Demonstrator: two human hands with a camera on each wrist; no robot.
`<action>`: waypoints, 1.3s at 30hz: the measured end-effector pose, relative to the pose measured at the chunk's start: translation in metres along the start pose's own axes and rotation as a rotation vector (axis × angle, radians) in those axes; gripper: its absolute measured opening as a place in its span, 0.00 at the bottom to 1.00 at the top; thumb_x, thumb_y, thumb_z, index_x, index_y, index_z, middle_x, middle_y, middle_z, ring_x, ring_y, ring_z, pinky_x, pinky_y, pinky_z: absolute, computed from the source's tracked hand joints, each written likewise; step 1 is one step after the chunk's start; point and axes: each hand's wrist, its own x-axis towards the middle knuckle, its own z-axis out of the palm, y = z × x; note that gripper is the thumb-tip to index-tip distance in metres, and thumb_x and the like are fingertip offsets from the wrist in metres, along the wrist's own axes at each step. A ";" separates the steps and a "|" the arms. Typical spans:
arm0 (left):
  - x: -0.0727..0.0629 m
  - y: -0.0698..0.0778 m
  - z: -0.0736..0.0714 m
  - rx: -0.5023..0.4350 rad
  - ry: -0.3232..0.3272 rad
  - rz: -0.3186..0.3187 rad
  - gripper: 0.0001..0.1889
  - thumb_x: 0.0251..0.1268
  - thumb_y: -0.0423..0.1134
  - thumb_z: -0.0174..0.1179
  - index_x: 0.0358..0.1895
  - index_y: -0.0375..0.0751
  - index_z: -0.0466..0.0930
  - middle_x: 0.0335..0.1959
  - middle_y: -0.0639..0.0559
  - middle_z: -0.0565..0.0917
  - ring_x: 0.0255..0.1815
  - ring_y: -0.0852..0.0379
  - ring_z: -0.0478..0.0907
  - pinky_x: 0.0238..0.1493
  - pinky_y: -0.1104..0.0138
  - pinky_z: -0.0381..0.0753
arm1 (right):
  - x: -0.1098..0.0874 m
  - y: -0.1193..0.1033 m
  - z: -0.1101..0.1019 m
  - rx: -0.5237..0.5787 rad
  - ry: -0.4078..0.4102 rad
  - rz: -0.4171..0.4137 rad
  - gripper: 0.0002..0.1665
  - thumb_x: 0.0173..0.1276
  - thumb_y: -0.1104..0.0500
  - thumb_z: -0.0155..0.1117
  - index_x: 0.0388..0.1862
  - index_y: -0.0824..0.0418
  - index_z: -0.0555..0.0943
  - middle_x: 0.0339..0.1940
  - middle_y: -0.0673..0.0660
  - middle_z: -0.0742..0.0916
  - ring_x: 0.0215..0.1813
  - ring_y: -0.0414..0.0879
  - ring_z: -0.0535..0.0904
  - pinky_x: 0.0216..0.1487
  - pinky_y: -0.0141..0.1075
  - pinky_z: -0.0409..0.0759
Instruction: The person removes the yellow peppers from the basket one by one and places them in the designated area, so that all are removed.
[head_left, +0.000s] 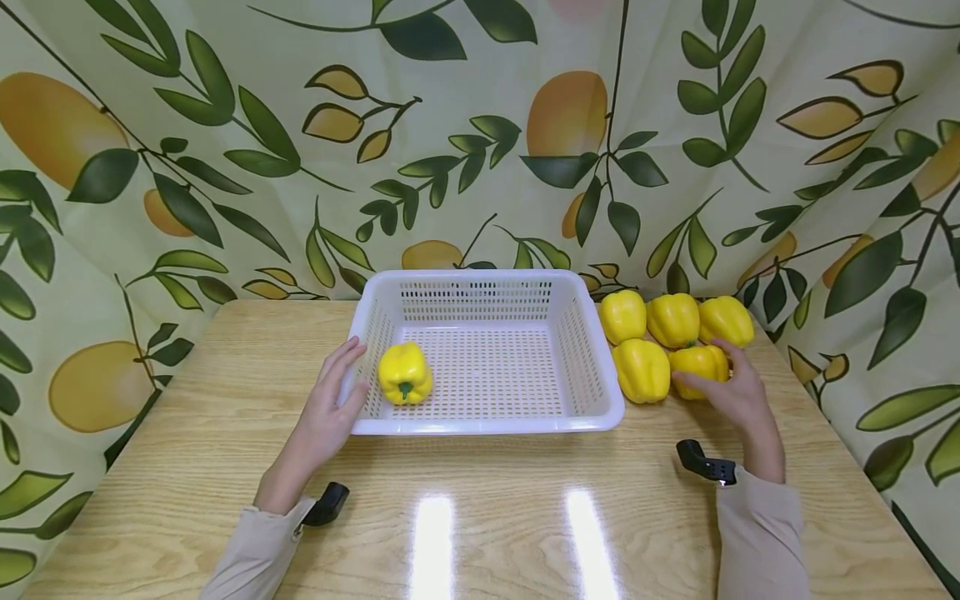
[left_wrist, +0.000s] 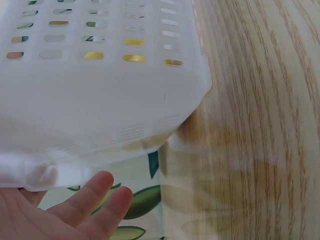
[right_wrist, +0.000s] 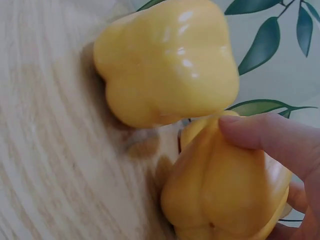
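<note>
A white perforated plastic basket (head_left: 487, 426) stands on the wooden table, with one yellow bell pepper (head_left: 405, 373) inside near its left wall, stem toward me. My left hand (head_left: 335, 398) holds the basket's left rim, thumb on the inner side; in the left wrist view the fingers (left_wrist: 107, 195) show beside the rim. At the right, my right hand (head_left: 733, 385) grips a front-row yellow bell pepper (head_left: 697, 367) between thumb and fingers. The right wrist view shows the thumb across this gripped pepper (right_wrist: 225, 185), with another pepper (right_wrist: 167, 62) close by.
Beside the basket's right wall lie more yellow peppers: one in front (head_left: 642, 371) and three in the back row (head_left: 672, 320). A curtain (head_left: 465, 150) printed with leaves and fruit hangs right behind the table (head_left: 510, 517). Each wrist carries a black camera mount (head_left: 703, 462).
</note>
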 end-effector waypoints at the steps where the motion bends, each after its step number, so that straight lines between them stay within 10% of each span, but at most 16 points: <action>1: 0.000 0.000 0.000 0.003 0.001 -0.001 0.27 0.73 0.31 0.50 0.73 0.33 0.61 0.79 0.40 0.54 0.81 0.37 0.47 0.78 0.37 0.47 | 0.000 0.000 0.000 -0.005 0.003 0.001 0.59 0.66 0.40 0.65 0.81 0.64 0.44 0.78 0.80 0.50 0.72 0.77 0.51 0.69 0.72 0.54; 39: -0.001 -0.002 0.001 0.022 0.004 -0.021 0.28 0.71 0.31 0.49 0.74 0.33 0.60 0.80 0.41 0.53 0.81 0.37 0.47 0.77 0.36 0.47 | -0.002 -0.005 0.007 0.050 0.058 0.071 0.61 0.67 0.36 0.61 0.79 0.71 0.43 0.77 0.79 0.53 0.73 0.74 0.53 0.72 0.68 0.57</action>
